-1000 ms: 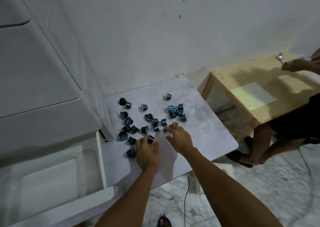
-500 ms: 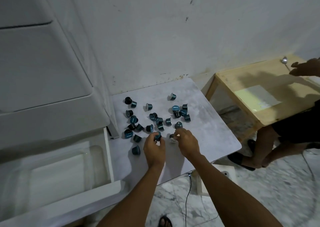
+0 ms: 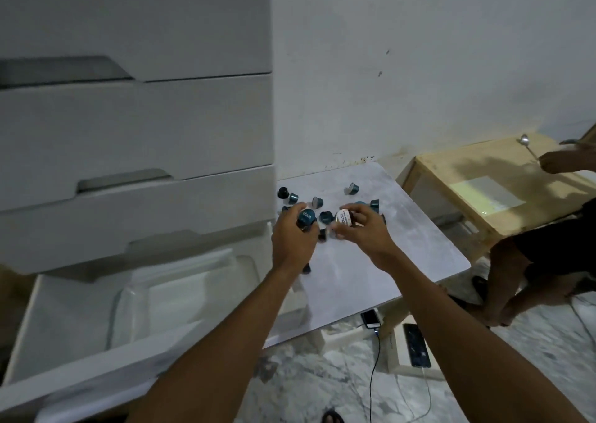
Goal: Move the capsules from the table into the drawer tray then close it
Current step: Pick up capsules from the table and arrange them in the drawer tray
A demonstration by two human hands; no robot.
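Several teal capsules (image 3: pixel 317 202) lie scattered on the white marble table (image 3: pixel 403 255). My left hand (image 3: pixel 292 240) is raised above the table, shut on a teal capsule (image 3: pixel 306 217) whose lid faces me. My right hand (image 3: pixel 362 229) is lifted beside it, shut on a capsule with a white lid (image 3: pixel 343 217). At lower left the open white drawer (image 3: pixel 64 367) holds a clear plastic tray (image 3: pixel 180 293) with nothing visible in it. Some capsules are hidden behind my hands.
A white chest of drawers (image 3: pixel 135 164) stands left of the table. A wooden table (image 3: pixel 490 190) at right has another person's hand (image 3: pixel 561 161) with a spoon (image 3: pixel 526 142) over it, their legs (image 3: pixel 516 271) beside it. Phones and cables (image 3: pixel 416 345) lie on the floor.
Both hands have picked capsules off the table and lifted them. The view has swung left, showing more of the chest and the open drawer.
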